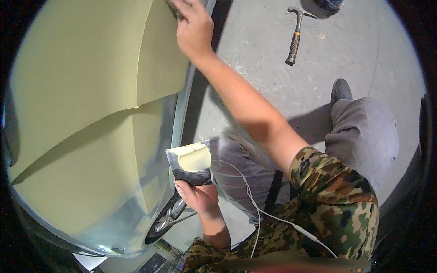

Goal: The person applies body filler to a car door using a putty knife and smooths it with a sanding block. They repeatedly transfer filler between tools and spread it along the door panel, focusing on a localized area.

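Note:
My left hand (200, 196) grips the lower edge of a flat dark putty board (192, 178). Pale yellow putty (196, 160) is spread over the board, with a ridge along its far edge. Stretched far forward, my right hand (195, 31) is at the side of a car body (82, 68), by the top rim of the view. Its fingers are closed around a small dark thing, partly cut off and blurred, whose kind I cannot make out. The same pale yellow covers most of the car's panels, fading to grey-blue near the wheel.
A claw hammer (296, 38) with a black and yellow handle lies on the grey concrete floor (268, 27). Beyond it stands a dark round object (328, 3). A car wheel (169, 214) is left of my left forearm. A white cable (273, 218) hangs across my shirt.

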A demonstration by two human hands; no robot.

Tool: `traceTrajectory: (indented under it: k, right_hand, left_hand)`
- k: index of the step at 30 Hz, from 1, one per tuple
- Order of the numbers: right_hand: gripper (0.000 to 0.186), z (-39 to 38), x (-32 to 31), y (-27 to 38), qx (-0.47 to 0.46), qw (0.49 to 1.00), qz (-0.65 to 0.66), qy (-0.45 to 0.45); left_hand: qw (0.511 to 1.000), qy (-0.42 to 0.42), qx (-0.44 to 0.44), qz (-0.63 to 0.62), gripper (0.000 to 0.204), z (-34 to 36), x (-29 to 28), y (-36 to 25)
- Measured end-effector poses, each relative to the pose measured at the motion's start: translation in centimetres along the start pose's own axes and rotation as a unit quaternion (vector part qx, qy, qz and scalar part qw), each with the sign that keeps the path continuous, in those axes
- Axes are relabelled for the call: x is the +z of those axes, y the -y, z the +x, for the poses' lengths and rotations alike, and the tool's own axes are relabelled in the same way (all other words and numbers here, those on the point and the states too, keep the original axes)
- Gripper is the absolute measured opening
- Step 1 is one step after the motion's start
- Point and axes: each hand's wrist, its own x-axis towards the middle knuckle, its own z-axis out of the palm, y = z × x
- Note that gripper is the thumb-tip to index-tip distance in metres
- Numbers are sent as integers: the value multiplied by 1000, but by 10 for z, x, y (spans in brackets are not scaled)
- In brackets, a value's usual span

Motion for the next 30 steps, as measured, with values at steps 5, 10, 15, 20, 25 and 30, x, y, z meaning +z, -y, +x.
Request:
traceTrajectory:
  k: [5, 10, 15, 20, 25, 30]
  right_hand:
    - [51, -91, -14, 44, 25, 996, -27, 79]
    - [45, -158, -31, 77, 40, 987, -20, 152]
    - [42, -198, -42, 77, 40, 983, -8, 181]
    - [53, -213, -64, 69, 29, 968, -37, 247]
    - [58, -204, -98, 55, 130, 965, -24, 224]
    - [56, -123, -82, 42, -16, 990, -15, 139]
  left_hand:
    - [1000, -21, -2, 17, 63, -4, -3, -1]
    - [997, -69, -15, 20, 65, -7, -2, 0]
    - [995, -95, -20, -1, 65, -8, -4, 4]
    - [997, -67, -25, 8, 64, -8, -3, 4]
    - [998, -48, -31, -33, 63, -6, 5, 5]
    - [998, -45, -36, -31, 65, -2, -1, 12]
